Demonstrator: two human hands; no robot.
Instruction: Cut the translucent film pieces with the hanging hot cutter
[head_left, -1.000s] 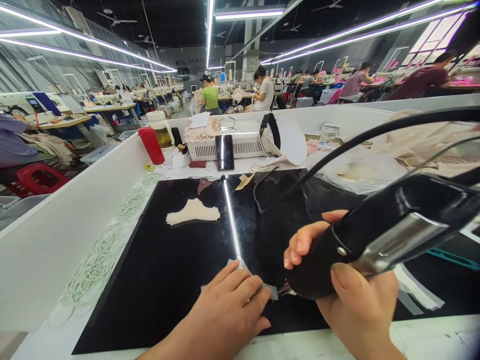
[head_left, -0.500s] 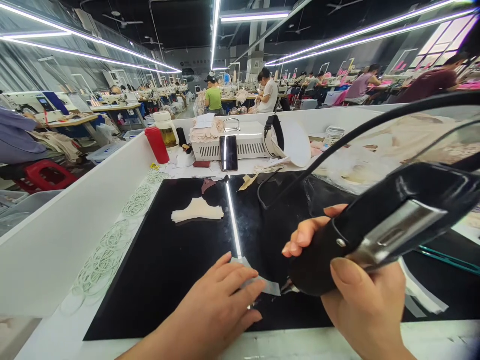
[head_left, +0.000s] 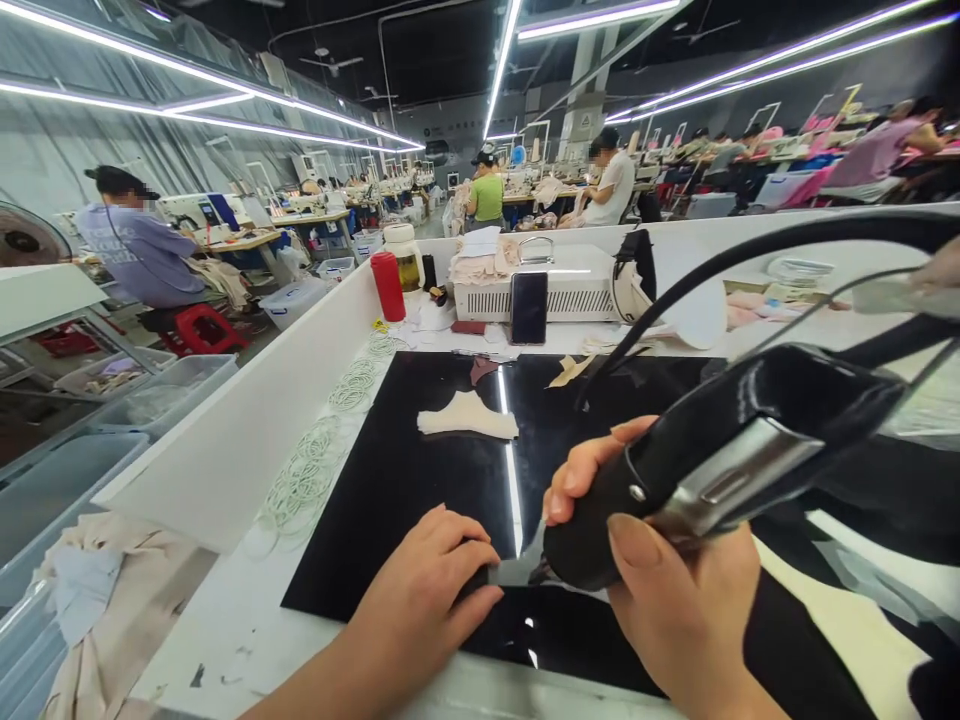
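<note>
My right hand (head_left: pixel 675 580) is wrapped round a black handheld tool (head_left: pixel 720 450) with a silver plate on its side and a thick cable. The tool's tip points down-left at a translucent curved strip (head_left: pixel 516 571) on the glossy black board (head_left: pixel 360 530). At the strip's left end is my left hand (head_left: pixel 431 580), its fingers bent with a gap between thumb and forefinger; whether they press the strip is hard to see. A stack of cream fabric pieces (head_left: pixel 466 415) lies farther back on the board.
Pale green loops (head_left: pixel 300 480) line the left side. At the back stand a red cup (head_left: pixel 388 286), a phone (head_left: pixel 529 308) and a white vented box (head_left: pixel 577 285). Cream and clear pieces (head_left: pixel 847 590) lie right. People sit beyond the low partition.
The view has turned left, bringing in a seated person and bins. The tool and my right hand are closer to my left hand, and more of the strip is covered by the tool.
</note>
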